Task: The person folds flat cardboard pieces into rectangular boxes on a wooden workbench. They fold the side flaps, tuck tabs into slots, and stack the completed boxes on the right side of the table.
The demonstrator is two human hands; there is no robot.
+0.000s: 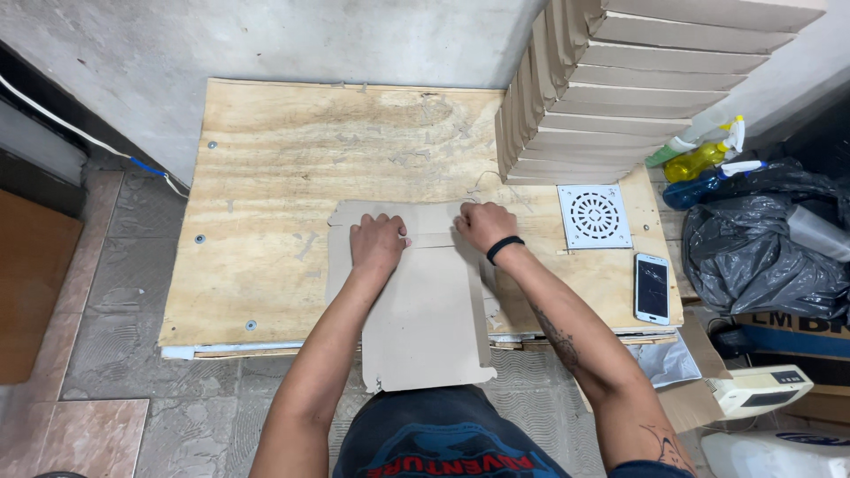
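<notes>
Cardboard [425, 310] is lying flat on the plywood table [266, 177], overhanging its near edge, while left hand [376, 245] and right hand [485, 227] are pressing palms-down, apart, along its far fold, likely creasing it.

- You have one view only, from the camera on your head, so no second view shares the scene.
- It looks steeply down over your chest toward 12 o'clock, where the plywood table [266, 177] meets the grey wall [292, 40].
- It sits near: your forearms rise from 6 o'clock, and the whole tabletop fits in frame.
- The floor tiles [97, 354] show at 8 o'clock.
</notes>
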